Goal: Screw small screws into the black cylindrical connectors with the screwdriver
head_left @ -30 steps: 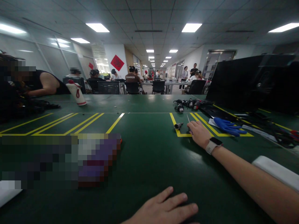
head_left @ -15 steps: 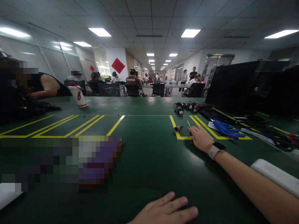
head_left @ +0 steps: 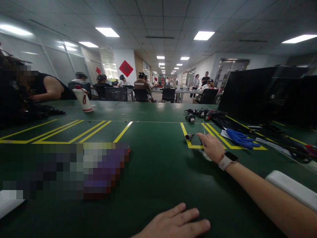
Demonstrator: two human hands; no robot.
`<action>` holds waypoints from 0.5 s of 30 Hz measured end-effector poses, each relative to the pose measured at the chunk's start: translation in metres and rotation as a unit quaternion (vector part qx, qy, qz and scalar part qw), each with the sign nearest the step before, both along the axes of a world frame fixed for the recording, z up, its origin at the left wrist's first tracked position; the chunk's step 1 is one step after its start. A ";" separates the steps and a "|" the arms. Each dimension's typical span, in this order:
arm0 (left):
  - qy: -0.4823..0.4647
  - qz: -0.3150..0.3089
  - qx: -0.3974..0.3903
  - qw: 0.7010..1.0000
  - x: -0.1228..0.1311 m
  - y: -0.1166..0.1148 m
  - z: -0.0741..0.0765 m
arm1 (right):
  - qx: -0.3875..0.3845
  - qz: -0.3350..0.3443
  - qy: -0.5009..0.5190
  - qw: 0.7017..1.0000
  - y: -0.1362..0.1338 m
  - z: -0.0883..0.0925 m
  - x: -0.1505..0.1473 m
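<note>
My left hand [head_left: 174, 221] lies flat on the green table [head_left: 148, 172] at the bottom of the view, fingers apart and holding nothing. My right hand [head_left: 212, 146], with a watch on its wrist, is farther forward, over a yellow-taped box. A thin metal rod [head_left: 203, 126] sticks up past its fingers, which are closed round the lower part. That lower part is hidden, so I cannot tell the tool's kind. Just left of the thumb lies a small grey metal piece [head_left: 189, 137], round and tapered, apart from the hand.
Beyond my right hand lie several metal-ended cable parts [head_left: 192, 117]. A blue glove [head_left: 240, 138] is to the right, near a dark monitor [head_left: 247, 89]. A white cup [head_left: 83, 100] stands at the far left, by a person's arm [head_left: 51, 89]. A blurred-out purple item [head_left: 106, 172] lies left.
My right hand has lifted slightly and turned, its thumb now pointing at the grey metal piece. The rod has swung from leaning left to nearly upright. My left hand has stayed put.
</note>
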State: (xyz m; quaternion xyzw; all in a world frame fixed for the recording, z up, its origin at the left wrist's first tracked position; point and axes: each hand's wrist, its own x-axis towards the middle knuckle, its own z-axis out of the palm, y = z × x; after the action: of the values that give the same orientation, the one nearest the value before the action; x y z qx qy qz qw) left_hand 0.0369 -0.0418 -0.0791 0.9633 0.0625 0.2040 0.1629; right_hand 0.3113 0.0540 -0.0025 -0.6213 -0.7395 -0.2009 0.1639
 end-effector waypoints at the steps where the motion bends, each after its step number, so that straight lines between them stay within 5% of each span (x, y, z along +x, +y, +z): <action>1: -0.002 -0.001 -0.003 1.000 0.000 0.000 0.001 | -0.008 0.010 -0.004 1.000 0.003 0.002 -0.004; 10: 0.027 -0.042 0.004 0.999 -0.010 0.006 0.015 | -0.110 0.062 -0.004 0.992 0.054 0.009 -0.024; 15: 0.054 -0.042 -0.002 0.998 -0.008 0.006 0.018 | -0.141 0.086 0.054 0.985 0.048 0.003 -0.030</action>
State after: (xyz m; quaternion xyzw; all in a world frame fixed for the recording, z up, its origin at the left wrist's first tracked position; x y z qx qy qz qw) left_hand 0.0292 -0.0354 -0.0616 0.9744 0.0310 0.1445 0.1693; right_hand 0.2814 0.1015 0.0008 -0.5817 -0.8014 -0.0461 0.1312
